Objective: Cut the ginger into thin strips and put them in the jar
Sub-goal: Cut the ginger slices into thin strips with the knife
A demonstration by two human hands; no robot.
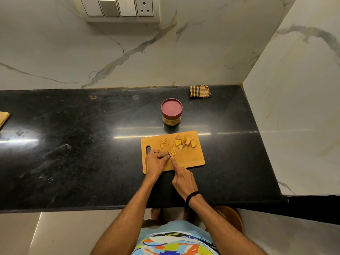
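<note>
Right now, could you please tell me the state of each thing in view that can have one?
Red-lidded glass jar: upright, lid on.
Wooden cutting board: flat on the black counter.
Yellow ginger slices: piled, uncut.
Thin ginger strips: cut, on the board.
Small knife: blade down on the board.
Right hand: grips the knife.
Left hand: fingers curled beside the blade; hold hidden.
Checked cloth: crumpled.

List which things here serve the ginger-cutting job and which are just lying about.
For the job: cutting board, ginger slices, ginger strips, knife, lidded jar.
Lying about: checked cloth, second wooden board at the left edge, wall switch panel.
</note>
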